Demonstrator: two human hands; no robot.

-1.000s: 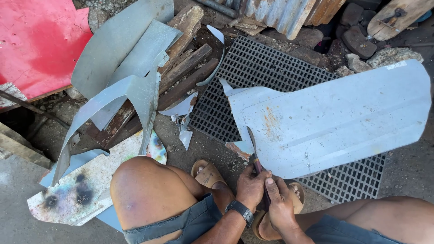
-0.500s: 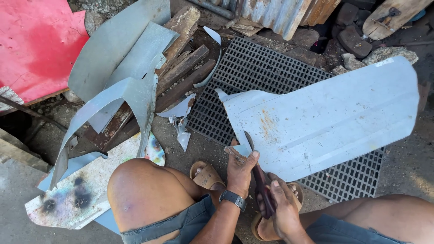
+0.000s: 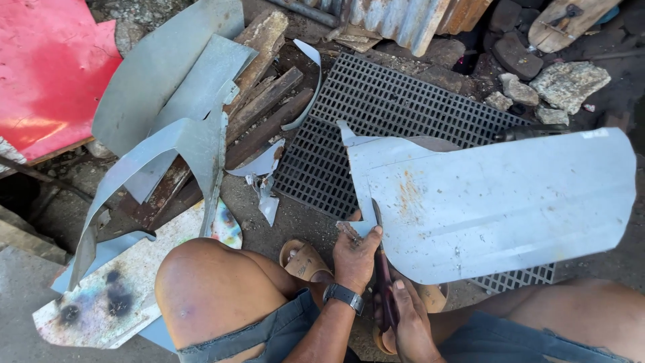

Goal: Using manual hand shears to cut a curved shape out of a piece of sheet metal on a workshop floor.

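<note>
- The person was squatting on bare ground, both knees in view, with tan sandals (image 3: 306, 259) on the feet.
- The left hand (image 3: 356, 254) gripped the lower left edge of a large pale grey metal sheet (image 3: 497, 202), thumb on top and a narrow cut strip under the fingers. A dark wristwatch (image 3: 344, 296) sat on that wrist.
- The right hand (image 3: 411, 329) was clenched around the dark red handles of a pair of tin snips (image 3: 383, 269). The blades pointed away from the person and lay in the sheet's edge just beside the left thumb.
- The sheet lay tilted in front of the knees, its far part resting over a black metal grate (image 3: 376, 114) on the ground. Rust marks showed near its left side.
- Left of the grate lay a pile of curved grey sheet offcuts (image 3: 168, 107) over weathered wooden planks (image 3: 262, 101).
- Small trimmed scraps (image 3: 265, 181) lay between the pile and the grate.
- A red panel (image 3: 47, 67) occupied the upper left corner.
- A white board with scorch marks (image 3: 114, 296) lay beside the left knee.
- Stones (image 3: 564, 84) and corrugated sheeting (image 3: 396, 20) lay beyond the grate.
</note>
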